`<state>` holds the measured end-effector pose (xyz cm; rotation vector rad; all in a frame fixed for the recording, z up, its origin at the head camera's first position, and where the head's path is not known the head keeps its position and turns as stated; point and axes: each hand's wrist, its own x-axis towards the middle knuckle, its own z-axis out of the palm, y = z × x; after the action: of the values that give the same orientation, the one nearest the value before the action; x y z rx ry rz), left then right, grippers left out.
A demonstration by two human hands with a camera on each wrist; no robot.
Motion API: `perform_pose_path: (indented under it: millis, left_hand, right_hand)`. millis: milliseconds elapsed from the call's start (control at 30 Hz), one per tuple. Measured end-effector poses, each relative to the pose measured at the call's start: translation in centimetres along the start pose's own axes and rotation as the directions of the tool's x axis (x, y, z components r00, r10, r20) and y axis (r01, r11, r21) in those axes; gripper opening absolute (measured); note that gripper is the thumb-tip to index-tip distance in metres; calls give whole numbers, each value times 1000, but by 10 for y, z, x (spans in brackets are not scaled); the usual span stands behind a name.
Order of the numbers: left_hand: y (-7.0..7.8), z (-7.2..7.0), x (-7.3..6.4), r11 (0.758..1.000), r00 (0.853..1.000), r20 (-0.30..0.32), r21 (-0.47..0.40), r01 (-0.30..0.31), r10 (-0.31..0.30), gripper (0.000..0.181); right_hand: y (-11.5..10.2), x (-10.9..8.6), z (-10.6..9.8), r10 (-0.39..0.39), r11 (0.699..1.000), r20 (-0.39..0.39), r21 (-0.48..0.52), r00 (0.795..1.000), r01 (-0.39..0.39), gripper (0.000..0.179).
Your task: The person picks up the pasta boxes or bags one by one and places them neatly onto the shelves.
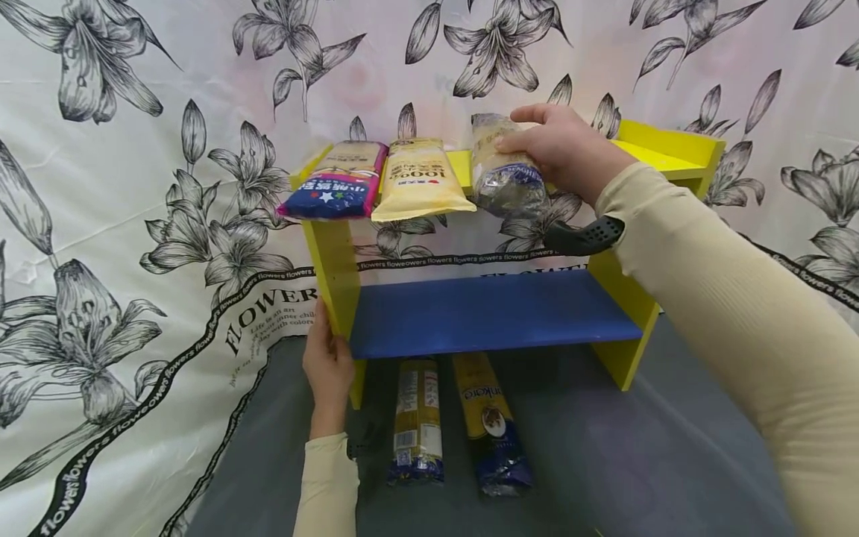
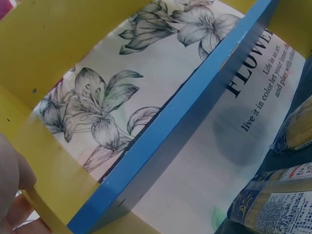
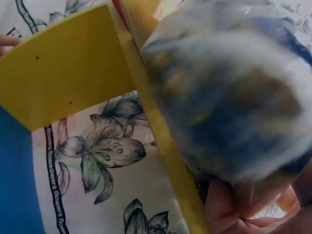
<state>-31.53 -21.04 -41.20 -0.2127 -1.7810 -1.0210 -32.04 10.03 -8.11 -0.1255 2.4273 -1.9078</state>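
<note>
My right hand (image 1: 564, 149) holds a clear plastic bag (image 1: 506, 175) with blue print, tilted at the top board of a small yellow and blue shelf. In the right wrist view the bag (image 3: 234, 102) is large and blurred, with fingers (image 3: 224, 204) at its underside. My left hand (image 1: 329, 365) grips the shelf's yellow left side panel (image 1: 331, 280) low down, near the blue board (image 1: 490, 313). Left of the held bag, a blue and pink packet (image 1: 342, 183) and a pale yellow packet (image 1: 421, 179) lie side by side on the top board.
Under the blue board, two long packs of pasta, one with a white label (image 1: 417, 418) and one yellow and blue (image 1: 493, 429), lie on the grey tabletop (image 1: 604, 447). A white flower-printed cloth (image 1: 87, 246) hangs behind the shelf. The shelf's top right end has a raised yellow edge (image 1: 671, 138).
</note>
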Motion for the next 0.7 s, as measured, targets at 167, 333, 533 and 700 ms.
perform_pose_path:
  millis: [167,333,533,700]
  left_hand:
    - [2,0,1,1000,1000,14,-22,20,-20,62]
    - [4,-2,0,999,999,12,-14,31,-30,62]
    - [4,-2,-1,999,999,14,-23,34,-34,61]
    - [4,-2,-1,999,999,19,-18,30,-29,61]
  right_hand:
    - [-4,2,-2,25,1000,41,-17,999,-25,79]
    - [-5,2,-2,19,1000,64,-21,998,-18,81]
    - [0,-1,-7,-19,994,11,-106,1000,20,82]
    - [7,-6,-11,-105,965,9,-242,994,104,81]
